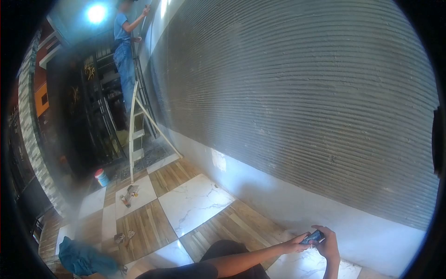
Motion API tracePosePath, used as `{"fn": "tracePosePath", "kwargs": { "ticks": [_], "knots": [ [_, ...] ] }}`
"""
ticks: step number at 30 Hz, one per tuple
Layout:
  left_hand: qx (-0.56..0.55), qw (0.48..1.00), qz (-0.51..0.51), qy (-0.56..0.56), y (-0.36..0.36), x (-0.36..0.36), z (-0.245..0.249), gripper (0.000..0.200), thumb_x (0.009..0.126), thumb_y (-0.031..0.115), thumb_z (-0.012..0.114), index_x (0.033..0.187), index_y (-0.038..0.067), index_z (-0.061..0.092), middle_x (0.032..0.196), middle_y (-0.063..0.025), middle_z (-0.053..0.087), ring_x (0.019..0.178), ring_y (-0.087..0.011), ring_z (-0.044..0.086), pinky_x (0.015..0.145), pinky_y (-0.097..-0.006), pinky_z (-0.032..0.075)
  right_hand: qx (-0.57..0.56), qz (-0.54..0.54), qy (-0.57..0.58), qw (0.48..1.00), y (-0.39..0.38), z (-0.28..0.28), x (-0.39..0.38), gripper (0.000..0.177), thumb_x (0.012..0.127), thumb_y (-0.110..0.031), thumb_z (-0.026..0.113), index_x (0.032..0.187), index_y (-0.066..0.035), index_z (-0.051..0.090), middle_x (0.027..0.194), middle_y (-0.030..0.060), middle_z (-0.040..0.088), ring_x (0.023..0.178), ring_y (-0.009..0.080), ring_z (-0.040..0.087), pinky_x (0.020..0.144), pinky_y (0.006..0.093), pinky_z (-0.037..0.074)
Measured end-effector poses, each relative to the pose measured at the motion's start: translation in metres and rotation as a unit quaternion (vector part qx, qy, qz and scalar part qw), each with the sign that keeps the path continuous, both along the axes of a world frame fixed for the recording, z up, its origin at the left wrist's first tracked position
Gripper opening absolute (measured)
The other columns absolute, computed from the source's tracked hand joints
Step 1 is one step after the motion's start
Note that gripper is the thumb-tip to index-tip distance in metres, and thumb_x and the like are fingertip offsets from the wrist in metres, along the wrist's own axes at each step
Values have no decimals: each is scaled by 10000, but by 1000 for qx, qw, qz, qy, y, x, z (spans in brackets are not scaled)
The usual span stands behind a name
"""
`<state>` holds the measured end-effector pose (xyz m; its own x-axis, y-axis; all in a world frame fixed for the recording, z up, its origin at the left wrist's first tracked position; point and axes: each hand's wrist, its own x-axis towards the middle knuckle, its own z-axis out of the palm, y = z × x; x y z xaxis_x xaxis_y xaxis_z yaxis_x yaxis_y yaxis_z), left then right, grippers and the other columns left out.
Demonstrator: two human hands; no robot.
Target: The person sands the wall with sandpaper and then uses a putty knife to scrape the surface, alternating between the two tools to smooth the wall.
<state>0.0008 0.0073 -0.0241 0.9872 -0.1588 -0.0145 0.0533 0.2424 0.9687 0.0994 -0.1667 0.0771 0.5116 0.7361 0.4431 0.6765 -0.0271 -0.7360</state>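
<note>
Near the bottom right, my left hand (295, 243) and my right hand (329, 243) meet around a small dark blue-grey object (313, 237). Fingers of both hands close on it, one hand at each side. What the object is cannot be made out. Behind and above the hands stands a wall with a grey, horizontally ridged surface (297, 102) over a smooth pale lower band (278, 200). Below the hands lies a glossy white marbled tile (297, 266).
Another person (123, 60) stands on a white ladder (138, 135) against the wall. A red-and-blue bucket (101, 177), small items (130, 195) on a tile, small scraps (123, 237) and a teal cloth (83, 257) are on the floor.
</note>
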Motion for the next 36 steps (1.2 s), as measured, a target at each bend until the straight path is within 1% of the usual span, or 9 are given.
{"fn": "tracePosePath", "kwargs": {
  "ticks": [2, 5, 9, 10, 13, 19, 25, 32, 36],
  "knots": [
    [173, 979, 67, -83, -4, -1, 0, 556, 1009, 229, 651, 1451, 5, 398, 1124, -69, 564, 1011, -138, 553, 866, -296, 473, -15, 10, 42, 999, 0, -4, 1, 440, 617, 61, 874, 1019, -28, 719, 859, 127, 727, 732, 220, 712, 688, 323, 541],
    [221, 965, 63, -129, -4, -1, -2, 651, 997, 227, 671, 1512, -18, 358, 1284, -98, 544, 1190, -176, 510, 1021, -329, 428, -54, 29, 89, 994, -2, 1, 1, 425, 612, 55, 876, 999, -19, 718, 877, 128, 727, 773, 216, 717, 715, 319, 547],
    [213, 973, 37, -78, -3, -1, -2, 515, 1015, 242, 645, 1447, 45, 447, 1118, -39, 576, 993, -142, 550, 860, -303, 483, -70, 33, 69, 995, 1, -9, 4, 438, 593, 33, 894, 992, -20, 721, 892, 128, 728, 799, 227, 723, 733, 317, 558],
    [190, 981, 29, -21, -4, -5, 3, 365, 1014, 216, 633, 1334, 82, 517, 930, 14, 524, 782, -97, 497, 666, -271, 447, -61, 46, 33, 997, -3, -4, 2, 443, 580, 19, 904, 985, -22, 730, 893, 128, 730, 800, 237, 728, 732, 320, 565],
    [64, 995, -71, 12, 1, -4, -4, 231, 1009, 178, 619, 1216, 105, 544, 804, 59, 420, 659, -63, 390, 567, -238, 343, -58, 68, 14, 996, -6, 5, 0, 438, 561, -4, 921, 962, -26, 749, 896, 130, 730, 800, 248, 733, 727, 330, 574],
    [-54, 988, -136, 54, -3, -10, 10, 180, 1019, 191, 596, 1159, 92, 540, 743, 64, 407, 623, -73, 404, 569, -243, 340, -79, 69, 53, 993, -6, -17, 11, 374, 566, -20, 929, 898, 10, 758, 852, 136, 737, 770, 236, 731, 718, 331, 574],
    [56, 991, -124, 6, -5, -8, 14, 263, 1037, 287, 617, 1170, 85, 514, 796, 21, 523, 702, -94, 515, 649, -269, 427, -88, 77, 110, 987, -8, -12, 11, 322, 589, -13, 921, 862, 32, 757, 792, 135, 742, 706, 223, 728, 680, 322, 561],
    [29, 993, -111, 19, -9, -10, 16, 172, 1048, 194, 589, 1135, 86, 487, 837, -9, 520, 734, -121, 552, 678, -283, 466, -110, 64, 115, 985, -14, -10, 14, 308, 580, 0, 923, 846, 15, 770, 765, 134, 736, 680, 209, 711, 657, 316, 541],
    [30, 991, -128, 23, -8, -13, 25, 304, 1034, 299, 627, 1175, 72, 484, 842, -11, 536, 719, -108, 546, 650, -288, 488, -98, 64, 98, 988, -11, -12, 12, 320, 569, 9, 925, 849, 11, 771, 758, 130, 736, 679, 206, 708, 649, 316, 537]
  ]
}}
